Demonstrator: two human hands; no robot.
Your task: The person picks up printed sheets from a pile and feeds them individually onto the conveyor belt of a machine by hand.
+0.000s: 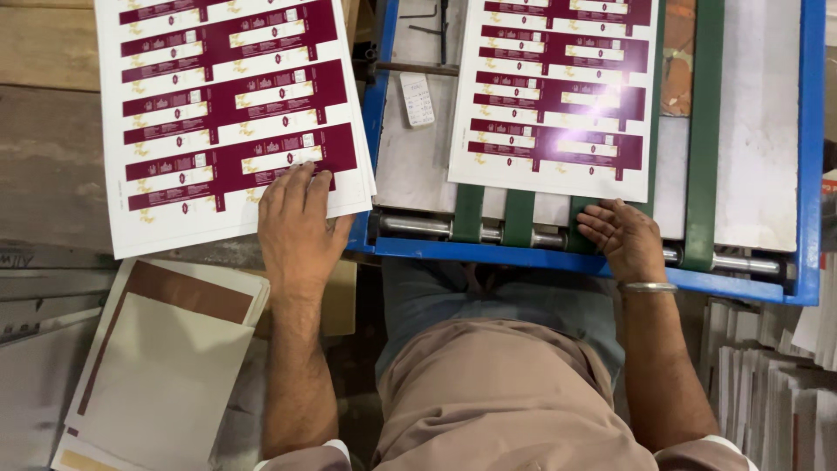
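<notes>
Resting palm-down, the left hand (pixel 296 228) lies flat on the lower right corner of a stack of printed sheets (pixel 222 105) (white card with maroon and gold carton blanks), fingers spread and pressing, not gripping. That stack sits on a wooden bench (pixel 44 166), its right edge just overlapping the blue machine frame (pixel 523 255). The right hand (pixel 623 237) is at the front edge of the feed table, fingers loosely curled over a green belt (pixel 704 131) and the metal roller (pixel 418 226); it holds nothing. One printed sheet (pixel 555 92) lies on the belts just above that hand, its lower edge near the fingertips. Plain and brown-banded sheets (pixel 161 366) lie lower left.
</notes>
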